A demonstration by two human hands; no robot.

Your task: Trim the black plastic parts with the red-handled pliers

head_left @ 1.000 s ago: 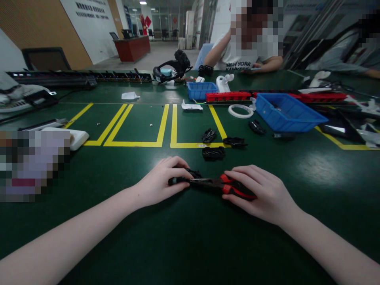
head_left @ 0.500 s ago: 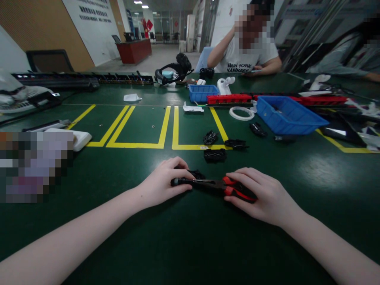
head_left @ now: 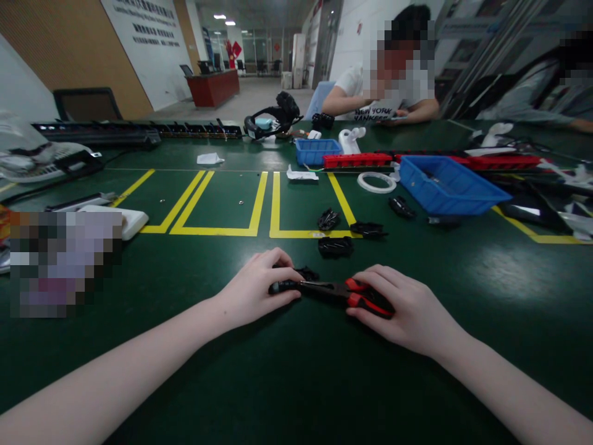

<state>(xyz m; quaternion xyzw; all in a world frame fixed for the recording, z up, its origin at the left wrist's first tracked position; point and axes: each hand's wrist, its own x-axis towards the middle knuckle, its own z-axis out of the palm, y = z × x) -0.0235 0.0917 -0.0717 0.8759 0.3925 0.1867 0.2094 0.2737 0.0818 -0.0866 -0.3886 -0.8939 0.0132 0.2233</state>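
My right hand (head_left: 407, 309) grips the red and black handles of a pair of pliers (head_left: 340, 290), whose long dark jaws point left. The jaw tips meet the end of a black piece (head_left: 283, 286) that my left hand (head_left: 262, 281) pinches between thumb and fingers. Whether the jaws clamp it is too small to tell. Just behind lies a dark part (head_left: 308, 272), partly hidden by my left fingers. Further back on the green table are black bundles, one (head_left: 335, 246) nearest, another (head_left: 328, 219) behind it and one (head_left: 369, 229) to the right.
A large blue bin (head_left: 451, 188) stands at the back right, with a white tape ring (head_left: 376, 182) beside it and a smaller blue bin (head_left: 319, 152) further back. Red strips (head_left: 356, 161) lie behind. A white box (head_left: 134, 222) is at left. A person (head_left: 380, 99) sits across the table.
The camera view has shifted slightly. The pliers' handles are a little further left and both hands keep their holds. The person across has lowered the head and the raised arm.
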